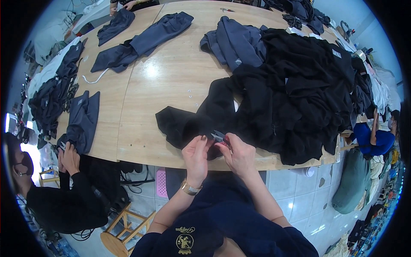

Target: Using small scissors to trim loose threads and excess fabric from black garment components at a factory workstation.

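Right hand's grip (pixel 239 155) closes on small metal thread snips (pixel 219 136); left hand (pixel 196 155) pinches the black fabric garment (pixel 192 122) at the wooden counter's (pixel 171 81) near edge. Trimming looks underway, with a large black clothing pile (pixel 299 94) seemingly left.

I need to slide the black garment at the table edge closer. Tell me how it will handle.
The black garment lies rumpled, so it is probably floppy and would bunch rather than slide whole. It runs into the black pile, so a pull may drag neighbours. The left hand pinches it, which suggests it is light.
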`<state>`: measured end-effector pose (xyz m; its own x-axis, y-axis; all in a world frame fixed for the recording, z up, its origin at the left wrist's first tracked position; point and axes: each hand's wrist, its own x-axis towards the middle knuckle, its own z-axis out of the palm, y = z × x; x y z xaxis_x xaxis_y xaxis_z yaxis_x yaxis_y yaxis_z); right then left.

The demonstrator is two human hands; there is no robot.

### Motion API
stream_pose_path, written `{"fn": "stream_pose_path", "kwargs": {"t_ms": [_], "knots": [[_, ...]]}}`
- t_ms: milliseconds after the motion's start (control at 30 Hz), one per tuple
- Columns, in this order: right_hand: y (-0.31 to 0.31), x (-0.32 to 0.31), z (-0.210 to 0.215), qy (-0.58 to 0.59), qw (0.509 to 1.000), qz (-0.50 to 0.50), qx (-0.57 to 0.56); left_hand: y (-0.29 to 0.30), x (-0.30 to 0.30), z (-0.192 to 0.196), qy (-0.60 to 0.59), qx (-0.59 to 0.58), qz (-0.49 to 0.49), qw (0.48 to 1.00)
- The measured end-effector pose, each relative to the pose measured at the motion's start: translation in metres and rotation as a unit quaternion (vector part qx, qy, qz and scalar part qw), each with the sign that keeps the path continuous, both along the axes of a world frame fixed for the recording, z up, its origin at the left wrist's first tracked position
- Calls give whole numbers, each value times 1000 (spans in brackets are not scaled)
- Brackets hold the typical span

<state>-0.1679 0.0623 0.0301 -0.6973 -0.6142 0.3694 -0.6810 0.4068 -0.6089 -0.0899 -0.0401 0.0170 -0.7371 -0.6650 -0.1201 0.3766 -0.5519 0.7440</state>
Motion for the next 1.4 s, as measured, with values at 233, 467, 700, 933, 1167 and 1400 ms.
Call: {"fn": "stream_pose_path", "kwargs": {"t_ms": [233,467,700,933,1167,1400], "knots": [[1,-2,0,36,999,1,3,1,2,-6,-83,-83,11,993],[1,-4,3,-3,999,-5,-40,0,3,-11,-88,-206,24,974],[-1,-6,6,-5,999,35,-1,3,2,6,-144,-333,77,929],[-3,-10,9,44,998,40,20,0,4,1,-186,-406,101,889],[-6,-9,6,-17,998,3,-66,-1,1,-3,-170,-386,102,901],[-16,-7,-6,-296,924,13,-242,-2,0,-5,-124,-236,34,963]]}}
